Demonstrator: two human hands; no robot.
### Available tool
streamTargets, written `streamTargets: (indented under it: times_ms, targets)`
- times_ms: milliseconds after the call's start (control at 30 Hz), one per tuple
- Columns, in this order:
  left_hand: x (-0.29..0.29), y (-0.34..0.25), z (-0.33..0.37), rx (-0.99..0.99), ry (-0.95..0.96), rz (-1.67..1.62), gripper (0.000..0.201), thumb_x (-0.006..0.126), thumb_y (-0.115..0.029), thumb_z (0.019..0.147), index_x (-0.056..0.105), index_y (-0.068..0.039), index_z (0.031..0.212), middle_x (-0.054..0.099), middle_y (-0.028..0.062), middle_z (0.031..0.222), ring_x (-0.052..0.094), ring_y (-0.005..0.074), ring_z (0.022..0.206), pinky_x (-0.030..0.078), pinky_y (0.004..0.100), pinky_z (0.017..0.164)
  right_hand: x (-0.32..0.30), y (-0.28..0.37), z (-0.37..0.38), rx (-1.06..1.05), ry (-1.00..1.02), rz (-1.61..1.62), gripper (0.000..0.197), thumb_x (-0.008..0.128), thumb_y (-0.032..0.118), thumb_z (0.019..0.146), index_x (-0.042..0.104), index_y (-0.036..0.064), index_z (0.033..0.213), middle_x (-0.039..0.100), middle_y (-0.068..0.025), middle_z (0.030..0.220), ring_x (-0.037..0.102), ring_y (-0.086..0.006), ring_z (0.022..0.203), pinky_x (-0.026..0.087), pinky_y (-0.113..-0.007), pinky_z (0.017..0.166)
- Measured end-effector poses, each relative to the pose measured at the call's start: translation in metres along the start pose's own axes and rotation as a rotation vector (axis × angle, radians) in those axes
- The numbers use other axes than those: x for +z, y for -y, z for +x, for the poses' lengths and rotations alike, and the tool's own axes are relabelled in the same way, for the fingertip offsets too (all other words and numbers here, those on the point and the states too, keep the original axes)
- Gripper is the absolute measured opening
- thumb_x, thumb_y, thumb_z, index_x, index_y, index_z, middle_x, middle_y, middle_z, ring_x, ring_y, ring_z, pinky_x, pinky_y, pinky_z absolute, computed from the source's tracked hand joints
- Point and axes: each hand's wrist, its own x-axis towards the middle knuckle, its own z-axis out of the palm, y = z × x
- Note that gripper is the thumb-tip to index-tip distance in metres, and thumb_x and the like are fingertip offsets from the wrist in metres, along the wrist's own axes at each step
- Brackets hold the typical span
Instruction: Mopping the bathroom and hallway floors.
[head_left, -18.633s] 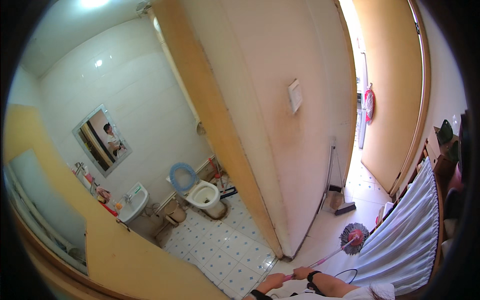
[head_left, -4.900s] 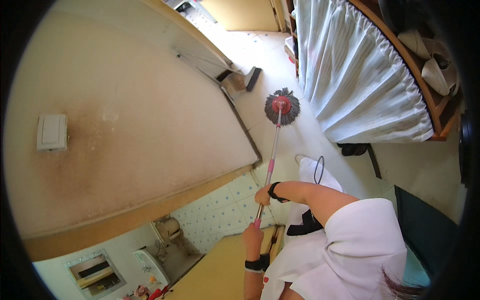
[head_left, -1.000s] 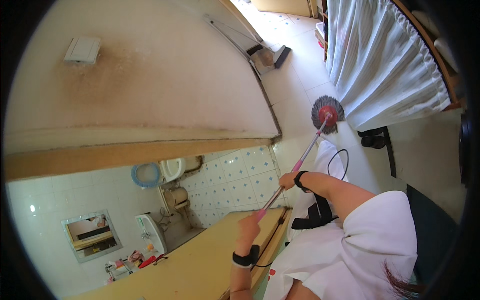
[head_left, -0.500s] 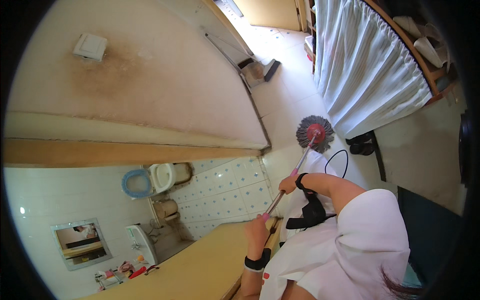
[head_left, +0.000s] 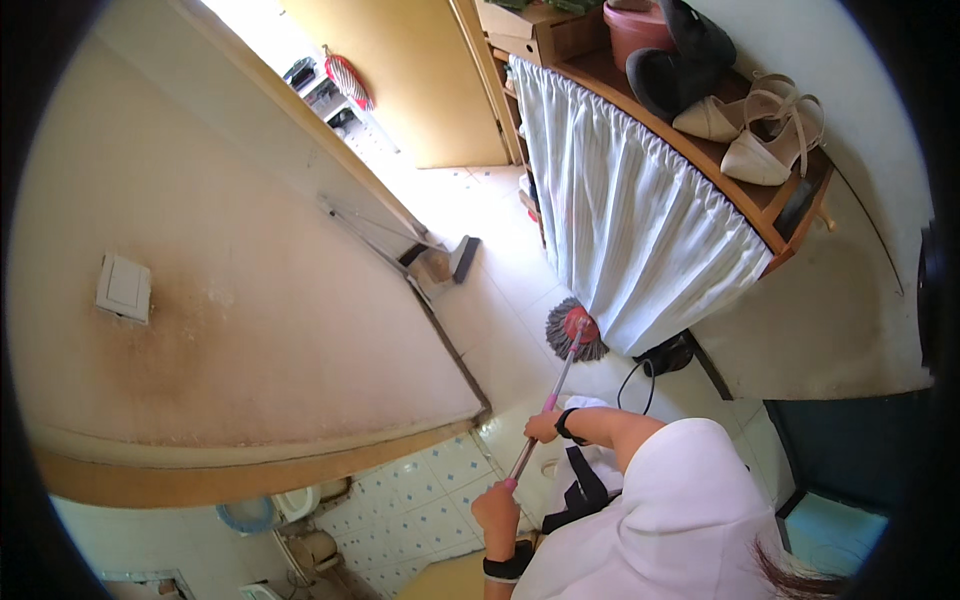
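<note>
A mop (head_left: pixel 577 331) with grey strings, a red hub and a slim metal handle with pink sleeves slants from my body to the floor. My left hand (head_left: pixel 496 506) is closed around the upper end of the handle. Farther down, my right hand (head_left: pixel 543 427) grips the same handle. The mop head lies on the pale tiles, against the lower edge of a white striped curtain (head_left: pixel 640 210). Both wrists wear black bands.
Dark shoes (head_left: pixel 668 355) stand right of the mop head. A dustpan with a broom (head_left: pixel 440 264) leans along the left wall. Shoes (head_left: pixel 760 150) crowd the cabinet top above the curtain. At lower left, a bathroom holds a toilet (head_left: pixel 297 503). A yellow door (head_left: pixel 400 80) stands at the far end.
My view has swung toward the cabinet and the far door. The mop head has moved from open floor to the curtain's lower edge. Both hands keep hold of the handle.
</note>
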Motion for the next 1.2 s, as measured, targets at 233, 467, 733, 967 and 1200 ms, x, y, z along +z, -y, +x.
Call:
streamTargets:
  times_ms: [233,467,733,967,1200]
  targets:
    - [0.017,0.036,-0.028,-0.064,0.273,0.033,0.025,0.058,-0.023,0.064,0.048,-0.009,0.083,0.057,0.0093,0.068,0.057,0.0249,0.063,0.043,0.0363,0.053,0.026,0.042,0.035,0.151,0.098,-0.173,0.020,0.053,0.014,0.069,0.057,0.0113,0.089,0.054,-0.0076,0.095,0.043,-0.0284,0.099,0.014,-0.063,0.082]
    - [0.059,0.107,-0.152,-0.238,0.234,-0.113,0.029,0.052,-0.021,0.066,0.047,-0.009,0.092,0.055,0.0132,0.070,0.054,0.0307,0.064,0.042,0.0396,0.053,0.079,0.158,0.077,-0.327,0.294,-0.414,0.015,0.056,0.018,0.066,0.059,0.0107,0.078,0.055,-0.0105,0.087,0.040,-0.0280,0.099,0.010,-0.063,0.085]
    - [0.019,0.106,-0.193,-0.413,0.253,-0.079,0.036,0.052,-0.023,0.065,0.045,-0.010,0.098,0.054,0.0131,0.075,0.053,0.0295,0.064,0.042,0.0397,0.054,0.111,0.212,0.111,-0.472,0.467,-0.568,0.026,0.068,0.021,0.054,0.060,0.0038,0.072,0.052,-0.0136,0.095,0.047,-0.0285,0.088,0.020,-0.052,0.085]
    - [0.050,0.084,-0.117,-0.202,0.206,-0.082,0.038,0.052,-0.024,0.065,0.045,-0.011,0.100,0.054,0.0131,0.077,0.053,0.0285,0.064,0.042,0.0396,0.054,0.047,0.157,0.124,-0.353,0.541,-0.527,0.029,0.073,0.019,0.050,0.060,0.0018,0.070,0.057,-0.0108,0.077,0.052,-0.0265,0.074,0.035,-0.041,0.070]
    - [0.052,0.038,0.031,-0.299,0.193,-0.009,0.029,0.057,-0.023,0.064,0.047,-0.006,0.085,0.057,0.0116,0.068,0.057,0.0258,0.064,0.043,0.0369,0.056,-0.062,0.068,0.076,0.058,0.058,-0.404,0.028,0.053,0.023,0.069,0.056,0.0079,0.092,0.054,-0.0121,0.086,0.051,-0.0270,0.080,0.041,-0.043,0.064]
